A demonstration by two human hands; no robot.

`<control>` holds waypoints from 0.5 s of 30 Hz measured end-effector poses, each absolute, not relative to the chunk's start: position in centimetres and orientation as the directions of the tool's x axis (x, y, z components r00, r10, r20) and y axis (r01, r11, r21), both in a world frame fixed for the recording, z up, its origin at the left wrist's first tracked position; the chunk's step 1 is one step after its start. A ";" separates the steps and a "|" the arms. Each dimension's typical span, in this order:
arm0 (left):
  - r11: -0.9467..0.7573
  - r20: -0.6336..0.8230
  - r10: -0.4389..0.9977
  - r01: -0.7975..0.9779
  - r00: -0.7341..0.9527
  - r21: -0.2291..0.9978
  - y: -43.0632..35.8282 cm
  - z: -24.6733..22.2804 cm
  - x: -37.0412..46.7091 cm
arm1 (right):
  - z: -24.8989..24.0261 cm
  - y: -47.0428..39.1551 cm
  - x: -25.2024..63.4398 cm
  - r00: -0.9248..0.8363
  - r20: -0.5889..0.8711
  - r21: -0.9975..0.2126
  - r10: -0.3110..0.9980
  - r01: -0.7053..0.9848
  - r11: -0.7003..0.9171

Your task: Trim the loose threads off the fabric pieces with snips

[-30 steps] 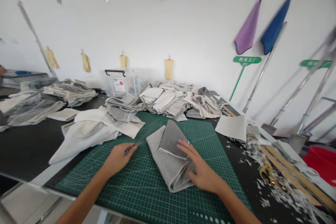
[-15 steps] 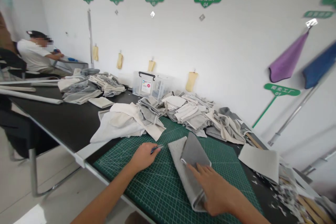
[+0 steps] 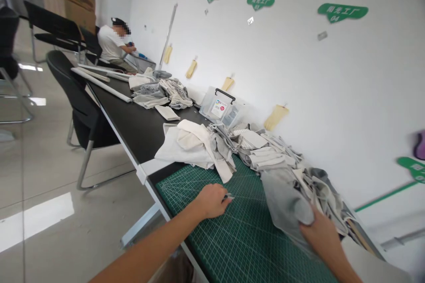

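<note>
My left hand (image 3: 212,201) is closed round a small metal tool (image 3: 229,196), whose pointed tip shows past the fingers above the green cutting mat (image 3: 232,239). At the right, my right hand (image 3: 318,230) grips a grey cloth (image 3: 282,199), which is blurred and hangs over the mat beside the heap of grey and white cloths (image 3: 272,157). White cloths (image 3: 186,143) lie at the mat's back left edge.
A clear plastic box (image 3: 219,106) stands behind the cloths. Another cloth pile (image 3: 152,93) and white tubes (image 3: 102,85) lie farther along the black table (image 3: 133,128). A person (image 3: 113,44) sits beyond; a black chair (image 3: 83,119) stands at left.
The view has turned to the left. My right hand has lifted the folded grey cloth off the mat and moved it to the right, beside the heap. My left hand still holds the tool.
</note>
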State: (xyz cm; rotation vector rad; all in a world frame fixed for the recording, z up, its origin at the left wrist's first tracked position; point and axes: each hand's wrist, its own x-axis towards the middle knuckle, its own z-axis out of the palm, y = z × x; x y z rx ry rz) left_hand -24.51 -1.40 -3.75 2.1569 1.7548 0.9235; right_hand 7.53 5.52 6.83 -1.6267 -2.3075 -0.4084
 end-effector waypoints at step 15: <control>-0.296 0.306 0.939 0.823 0.157 0.484 -1.6 -3.0 -24.5 | 19.0 18.3 -19.3 -0.525 0.555 -0.128 0.645 0.712 0.690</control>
